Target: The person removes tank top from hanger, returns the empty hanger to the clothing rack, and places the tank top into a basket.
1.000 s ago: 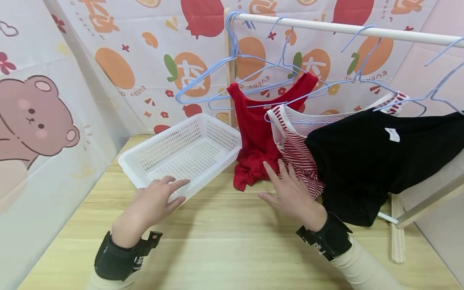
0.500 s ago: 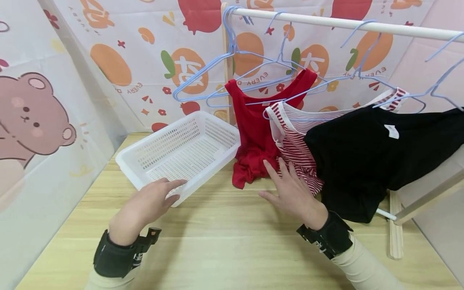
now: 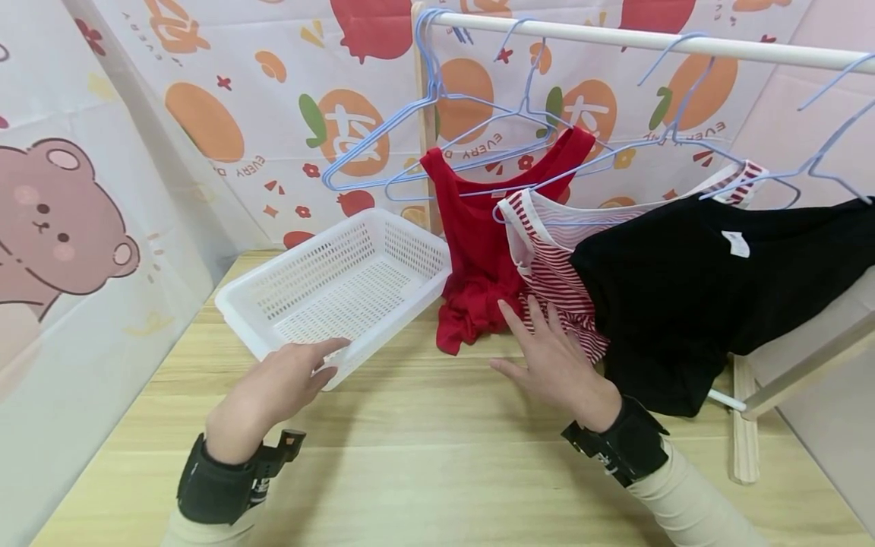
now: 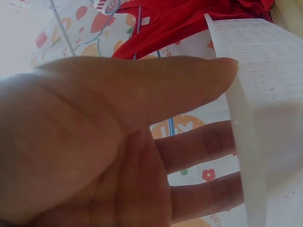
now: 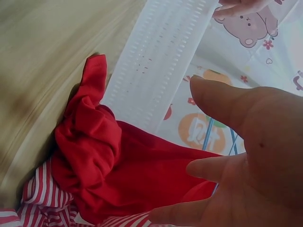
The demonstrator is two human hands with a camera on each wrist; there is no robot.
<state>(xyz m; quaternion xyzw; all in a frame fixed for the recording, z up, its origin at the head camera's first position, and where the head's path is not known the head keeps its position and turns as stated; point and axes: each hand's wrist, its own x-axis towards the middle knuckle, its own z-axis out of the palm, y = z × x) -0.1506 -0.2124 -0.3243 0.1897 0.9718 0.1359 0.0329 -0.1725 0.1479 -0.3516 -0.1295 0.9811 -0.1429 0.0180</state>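
My left hand (image 3: 276, 387) holds the near rim of a white perforated plastic basket (image 3: 403, 323). In the left wrist view the thumb (image 4: 208, 78) meets the outer side of the rim while the fingers pass behind it. My right hand (image 3: 557, 365) is spread, fingers apart, with nothing in it. It hovers in front of a red tank top (image 3: 475, 235) and a red-and-white striped top (image 3: 557, 277). Whether its fingertips touch the cloth I cannot tell. The red top's crumpled hem (image 5: 90, 142) lies on the table beside the basket.
A white rail (image 3: 615, 42) runs across the back right. Bare blue hangers (image 3: 383, 144) cluster at its left end. A black top (image 3: 677, 296) hangs at the right, above the wooden rack foot (image 3: 743, 448). Everything stands on a wooden table (image 3: 424, 471) before patterned cloth walls.
My left hand has settled from above the basket onto its near rim, its fingers drawing together there. The right hand stays nearly still. The whole head view has shifted slightly.
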